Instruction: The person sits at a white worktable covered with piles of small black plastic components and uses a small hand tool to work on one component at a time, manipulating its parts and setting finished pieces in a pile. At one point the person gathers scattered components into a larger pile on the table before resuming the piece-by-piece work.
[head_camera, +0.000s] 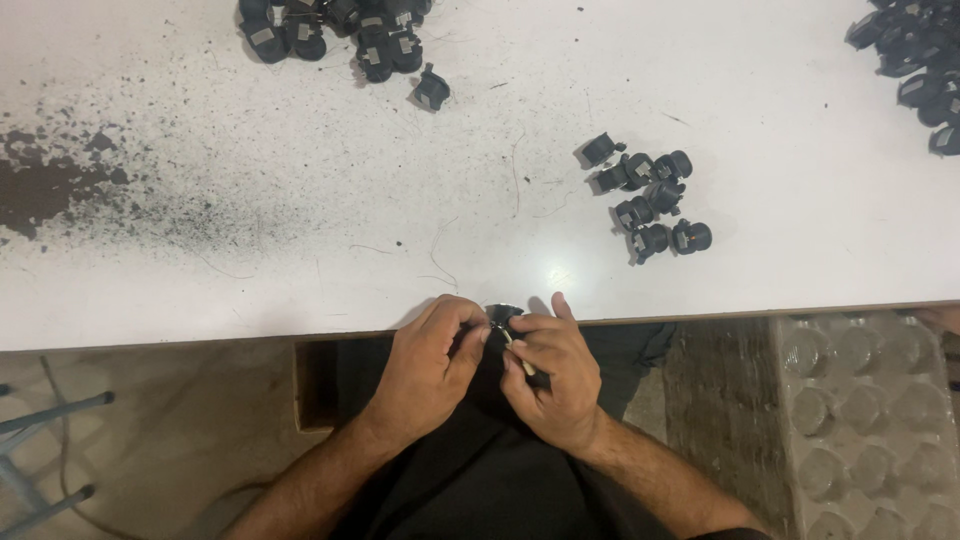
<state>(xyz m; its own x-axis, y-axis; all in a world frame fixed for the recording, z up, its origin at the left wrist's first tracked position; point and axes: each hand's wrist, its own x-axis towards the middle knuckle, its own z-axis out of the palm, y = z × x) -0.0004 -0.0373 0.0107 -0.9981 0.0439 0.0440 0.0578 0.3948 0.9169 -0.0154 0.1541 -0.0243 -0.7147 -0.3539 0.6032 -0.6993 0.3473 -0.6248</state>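
Both my hands meet at the near edge of a white table (300, 230). My left hand (428, 362) pinches a small black plastic part (503, 317) between thumb and fingers. My right hand (555, 380) grips the same part from the other side and also holds a thin light-coloured piece (516, 352) against it. Most of the part is hidden by my fingers.
Several similar black parts lie in a cluster (650, 200) at the right middle of the table, a pile (335, 35) at the far edge, another pile (915, 70) at the far right. Dark dust (60, 180) stains the left. A clear moulded tray (865, 420) sits lower right.
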